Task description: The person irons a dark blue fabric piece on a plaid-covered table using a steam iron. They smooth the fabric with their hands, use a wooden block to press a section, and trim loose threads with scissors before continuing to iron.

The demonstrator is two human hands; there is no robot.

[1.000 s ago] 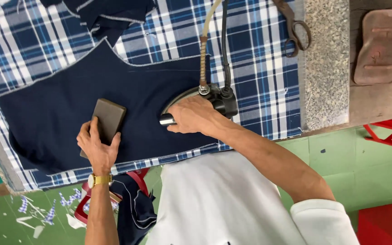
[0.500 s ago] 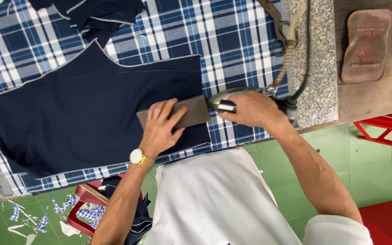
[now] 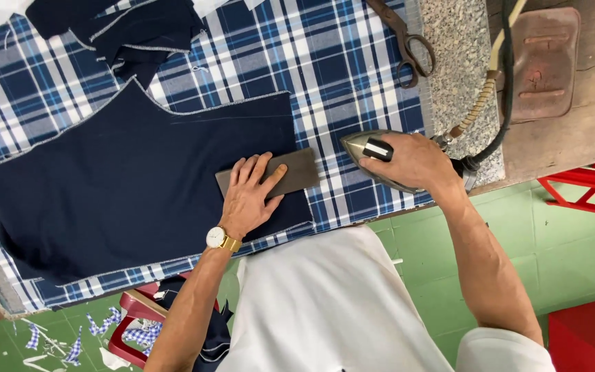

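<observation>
A navy cut fabric piece (image 3: 125,172) lies flat on a table covered in blue and white plaid cloth (image 3: 339,76). My left hand (image 3: 249,196), with a gold watch on its wrist, presses a brown rectangular block (image 3: 294,172) onto the fabric's right edge. My right hand (image 3: 411,160) grips the handle of a steam iron (image 3: 363,146) just right of the block, over the plaid cloth. A hose and a cable (image 3: 490,83) rise from the iron's back.
Scissors (image 3: 404,41) lie at the cloth's far right edge beside a speckled stone slab (image 3: 456,55). A rusty iron rest (image 3: 542,62) sits on the wooden bench. Folded navy pieces (image 3: 125,31) lie at top left. Red stools (image 3: 139,317) and fabric scraps sit on the green floor.
My right hand carried the iron from the navy fabric to the right, off onto the plaid cloth. My left hand slid the block from the fabric's lower left to its right edge.
</observation>
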